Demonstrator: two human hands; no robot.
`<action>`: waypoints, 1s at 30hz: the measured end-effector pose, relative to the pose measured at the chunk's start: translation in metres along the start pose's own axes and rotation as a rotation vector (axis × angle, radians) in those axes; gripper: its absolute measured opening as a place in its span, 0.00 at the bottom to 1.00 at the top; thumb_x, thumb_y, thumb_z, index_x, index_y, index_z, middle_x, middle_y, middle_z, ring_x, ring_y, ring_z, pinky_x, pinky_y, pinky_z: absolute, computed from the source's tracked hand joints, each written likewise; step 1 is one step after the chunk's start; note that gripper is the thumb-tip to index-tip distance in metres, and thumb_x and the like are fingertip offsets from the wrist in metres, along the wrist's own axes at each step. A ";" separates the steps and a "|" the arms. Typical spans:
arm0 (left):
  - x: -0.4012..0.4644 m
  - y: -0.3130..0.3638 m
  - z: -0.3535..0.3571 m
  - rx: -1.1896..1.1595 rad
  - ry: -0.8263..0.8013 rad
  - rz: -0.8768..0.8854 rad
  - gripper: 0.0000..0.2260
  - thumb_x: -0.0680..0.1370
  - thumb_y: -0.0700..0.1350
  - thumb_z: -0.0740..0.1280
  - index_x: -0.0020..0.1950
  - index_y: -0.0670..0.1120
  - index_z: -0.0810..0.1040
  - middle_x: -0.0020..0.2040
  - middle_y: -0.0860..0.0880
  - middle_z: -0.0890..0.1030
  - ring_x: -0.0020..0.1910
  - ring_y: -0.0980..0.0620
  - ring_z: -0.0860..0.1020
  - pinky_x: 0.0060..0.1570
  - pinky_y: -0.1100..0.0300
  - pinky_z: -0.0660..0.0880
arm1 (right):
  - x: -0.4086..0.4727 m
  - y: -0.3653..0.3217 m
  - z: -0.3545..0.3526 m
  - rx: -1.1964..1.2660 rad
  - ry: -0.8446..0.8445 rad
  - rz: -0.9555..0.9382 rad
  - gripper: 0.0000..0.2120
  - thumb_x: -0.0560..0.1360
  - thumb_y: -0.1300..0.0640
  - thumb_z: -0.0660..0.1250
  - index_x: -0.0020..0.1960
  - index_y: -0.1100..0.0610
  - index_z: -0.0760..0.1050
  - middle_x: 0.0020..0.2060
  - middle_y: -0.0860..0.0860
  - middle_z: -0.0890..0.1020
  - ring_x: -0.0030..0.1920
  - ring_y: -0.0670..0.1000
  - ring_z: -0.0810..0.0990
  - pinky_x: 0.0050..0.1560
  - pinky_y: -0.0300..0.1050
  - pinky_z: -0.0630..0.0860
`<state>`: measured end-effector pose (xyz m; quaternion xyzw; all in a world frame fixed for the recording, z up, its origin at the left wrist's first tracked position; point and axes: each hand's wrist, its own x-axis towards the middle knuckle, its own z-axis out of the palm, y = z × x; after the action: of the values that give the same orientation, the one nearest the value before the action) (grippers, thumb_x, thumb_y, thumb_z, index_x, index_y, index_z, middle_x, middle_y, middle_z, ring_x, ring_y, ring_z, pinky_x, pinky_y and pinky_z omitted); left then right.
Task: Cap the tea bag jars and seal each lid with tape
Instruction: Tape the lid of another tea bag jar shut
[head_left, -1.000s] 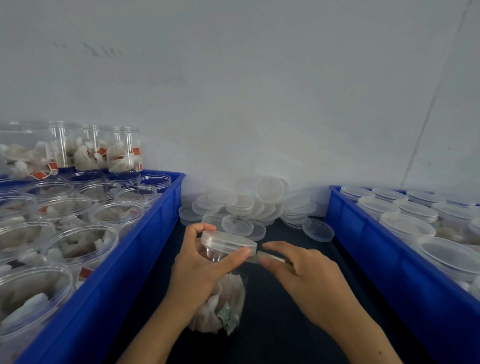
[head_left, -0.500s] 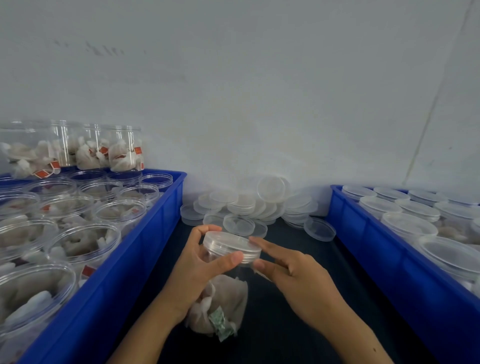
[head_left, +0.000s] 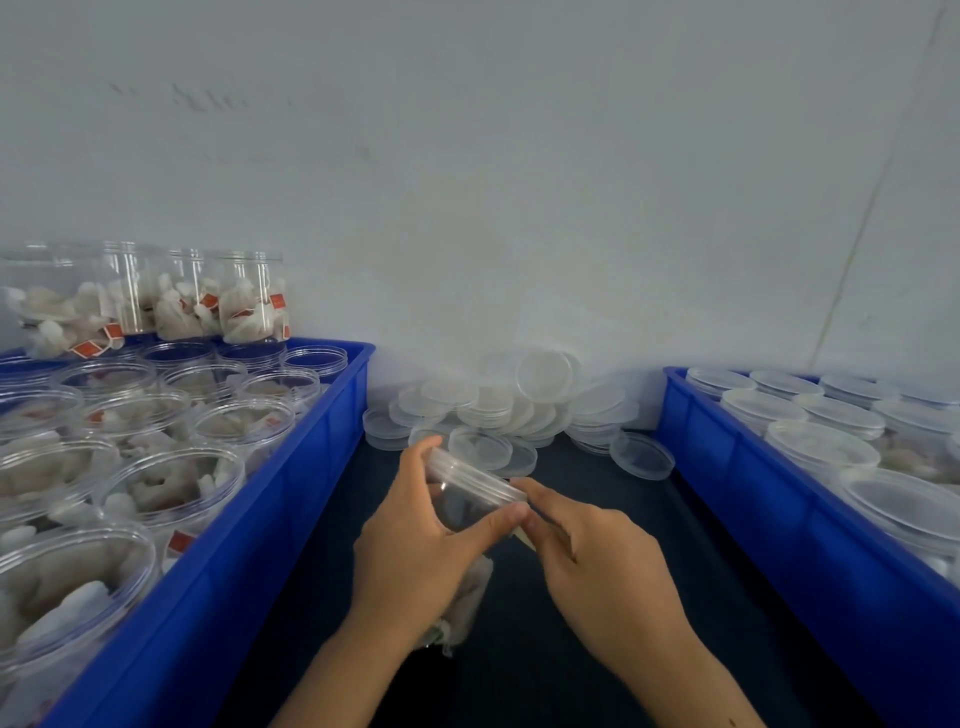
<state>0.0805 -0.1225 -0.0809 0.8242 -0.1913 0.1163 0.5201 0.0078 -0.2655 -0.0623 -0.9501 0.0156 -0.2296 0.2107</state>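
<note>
Clear capped jar (head_left: 470, 499) tilted over dark table (head_left: 597, 649), my left hand (head_left: 415, 561) fingers curled round it; right hand (head_left: 597, 566) fingers pinching tape (head_left: 524, 535) beside lid (head_left: 467, 475) rim.

Dark work surface (head_left: 597, 597), running back to a pale wall. Left blue crate (head_left: 249, 525) sits on it along the left side, right blue crate (head_left: 779, 530) along the right, well apart, a bare dark strip between them. At the far end of that strip, against the wall, a loose pile of clear lids (head_left: 509, 405) lies on the surface, some stacked, one propped on edge. A single lid (head_left: 642, 456) lies flat just beside the pile, near the right crate.
</note>
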 end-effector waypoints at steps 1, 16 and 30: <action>0.002 -0.004 -0.003 -0.029 0.000 -0.023 0.43 0.52 0.80 0.65 0.63 0.69 0.58 0.49 0.72 0.68 0.52 0.67 0.69 0.52 0.63 0.68 | -0.001 -0.001 0.000 -0.003 0.006 -0.033 0.21 0.81 0.42 0.50 0.73 0.39 0.62 0.33 0.43 0.77 0.33 0.43 0.76 0.34 0.35 0.72; 0.011 -0.015 -0.022 -0.379 -0.125 -0.127 0.34 0.54 0.62 0.78 0.57 0.53 0.77 0.48 0.59 0.84 0.45 0.61 0.82 0.43 0.66 0.75 | -0.004 -0.015 -0.009 -0.157 0.048 -0.089 0.23 0.80 0.39 0.48 0.74 0.44 0.58 0.46 0.41 0.76 0.43 0.42 0.75 0.42 0.36 0.72; 0.010 -0.028 -0.024 -0.571 -0.258 -0.044 0.28 0.59 0.58 0.76 0.57 0.51 0.79 0.52 0.55 0.85 0.51 0.59 0.82 0.45 0.72 0.75 | -0.003 -0.016 -0.008 -0.180 0.011 -0.034 0.18 0.81 0.41 0.47 0.65 0.44 0.67 0.47 0.43 0.76 0.46 0.44 0.76 0.48 0.42 0.75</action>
<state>0.1018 -0.0922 -0.0898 0.6568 -0.2627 -0.0589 0.7044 0.0007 -0.2536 -0.0509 -0.9641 0.0209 -0.2359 0.1204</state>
